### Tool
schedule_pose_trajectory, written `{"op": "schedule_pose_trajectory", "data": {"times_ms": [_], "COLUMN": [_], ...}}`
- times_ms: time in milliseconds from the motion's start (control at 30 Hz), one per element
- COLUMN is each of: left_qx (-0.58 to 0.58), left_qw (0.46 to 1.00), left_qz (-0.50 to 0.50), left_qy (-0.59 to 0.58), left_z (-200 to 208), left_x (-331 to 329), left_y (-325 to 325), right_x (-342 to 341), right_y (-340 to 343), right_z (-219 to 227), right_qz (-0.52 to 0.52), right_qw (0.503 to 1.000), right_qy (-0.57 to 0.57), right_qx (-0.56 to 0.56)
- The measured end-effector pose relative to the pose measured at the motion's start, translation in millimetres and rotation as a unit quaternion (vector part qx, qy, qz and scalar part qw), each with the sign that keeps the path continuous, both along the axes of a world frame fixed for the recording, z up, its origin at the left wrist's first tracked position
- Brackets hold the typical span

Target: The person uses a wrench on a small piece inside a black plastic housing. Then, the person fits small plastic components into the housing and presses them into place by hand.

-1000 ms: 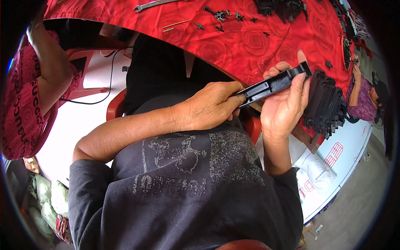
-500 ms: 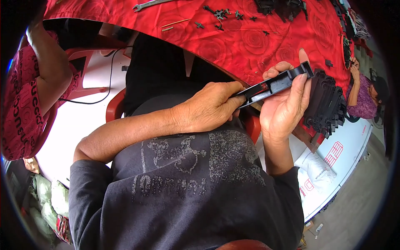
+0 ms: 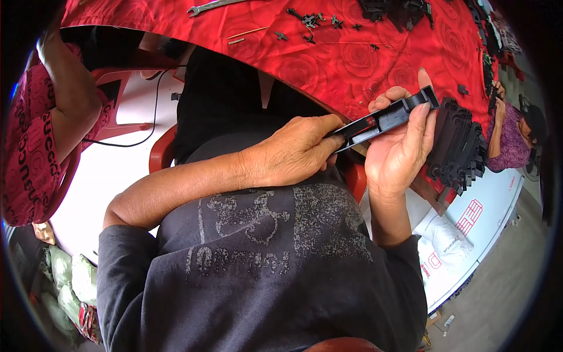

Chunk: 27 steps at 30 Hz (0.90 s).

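1. Your left hand (image 3: 293,154) covers the near end of the long black plastic part (image 3: 384,120), so you cannot see its fingertips.
2. Your right hand (image 3: 399,149) hides the part's underside.
3. The small black pieces (image 3: 311,20) on the red tablecloth (image 3: 352,58) are too small to identify.
4. The top edge crops the wrench (image 3: 208,7).

I see both hands closed on a long black plastic bar (image 3: 384,120) held just below the edge of the red rose-patterned bench (image 3: 346,64). My right hand (image 3: 402,146) cradles its far end; my left hand (image 3: 299,149) pinches its near end. A stack of black plastic parts (image 3: 460,146) sits just right of the bar. A wrench (image 3: 208,7) lies on the bench, well above it.
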<state>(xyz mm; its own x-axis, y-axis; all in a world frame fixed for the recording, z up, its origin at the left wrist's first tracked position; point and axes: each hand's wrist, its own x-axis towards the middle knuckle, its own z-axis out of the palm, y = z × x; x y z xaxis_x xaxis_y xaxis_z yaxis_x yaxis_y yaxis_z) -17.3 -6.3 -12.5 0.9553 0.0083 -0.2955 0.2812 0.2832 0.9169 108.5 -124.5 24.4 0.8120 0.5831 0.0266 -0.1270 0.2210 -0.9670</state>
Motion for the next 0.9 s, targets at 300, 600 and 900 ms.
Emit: {"op": "schedule_pose_trajectory", "data": {"times_ms": [300,600,900], "left_qx": [-0.019,-0.034,-0.024], "left_qw": [1.0,0.999,0.999], "left_qz": [-0.021,-0.031,-0.023], "left_qy": [0.011,-0.003,-0.005], "left_z": [0.8,-0.5,3.1], "left_x": [0.3,1.5,3.0], "left_y": [3.3,5.8,6.3], "right_x": [0.6,1.6,0.9], "right_y": [2.6,-0.4,1.1], "right_z": [-3.8,-1.3,-0.8], "right_qz": [-0.04,-0.004,-0.003], "right_qw": [0.999,1.0,1.0], "right_qy": [0.017,0.003,0.005], "right_qx": [0.004,-0.003,0.001]}}
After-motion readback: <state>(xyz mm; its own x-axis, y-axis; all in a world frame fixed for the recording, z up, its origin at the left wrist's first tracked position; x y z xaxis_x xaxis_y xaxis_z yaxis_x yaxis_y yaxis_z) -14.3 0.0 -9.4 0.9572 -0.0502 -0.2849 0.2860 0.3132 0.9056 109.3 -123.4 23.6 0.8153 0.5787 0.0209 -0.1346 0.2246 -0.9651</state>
